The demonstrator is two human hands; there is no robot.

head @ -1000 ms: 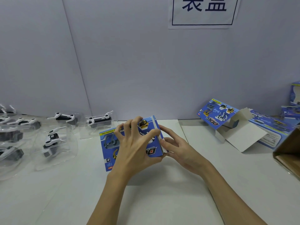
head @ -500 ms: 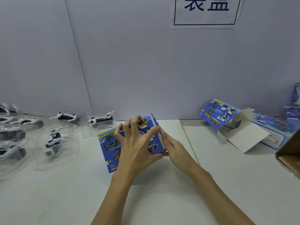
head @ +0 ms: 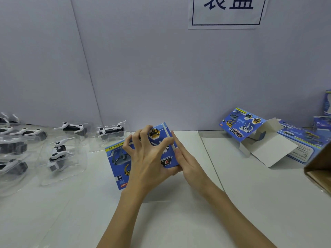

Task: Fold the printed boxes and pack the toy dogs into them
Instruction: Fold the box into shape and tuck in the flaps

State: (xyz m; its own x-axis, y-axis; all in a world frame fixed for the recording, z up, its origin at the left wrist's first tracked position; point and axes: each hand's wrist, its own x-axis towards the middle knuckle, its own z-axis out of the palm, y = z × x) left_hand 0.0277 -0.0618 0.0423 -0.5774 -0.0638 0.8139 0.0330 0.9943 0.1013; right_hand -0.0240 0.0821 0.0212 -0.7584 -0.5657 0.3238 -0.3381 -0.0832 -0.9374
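Blue printed box point(head: 116, 158) sitting at table point(head: 161, 221) centre. Left hand point(head: 148, 158) is lying over its top face, fingers spread and curled, gripping it; right hand point(head: 188, 161) is pressing flat, fingers together, against its 3 o'clock end. Toy dogs point(head: 57, 154) in clear trays are lying at 9 o'clock; an unfolded box point(head: 241, 126) is resting at 2 o'clock.

a pale lilac-grey wall point(head: 161, 68) of flat panels backs the scene, with a slanted seam point(head: 86, 59) running down its left part. a white paper sign point(head: 227, 13) with dark blue characters inside a thin blue border hangs at the top. below, a white tabletop point(head: 179, 221) is evenly lit, with soft shadows.
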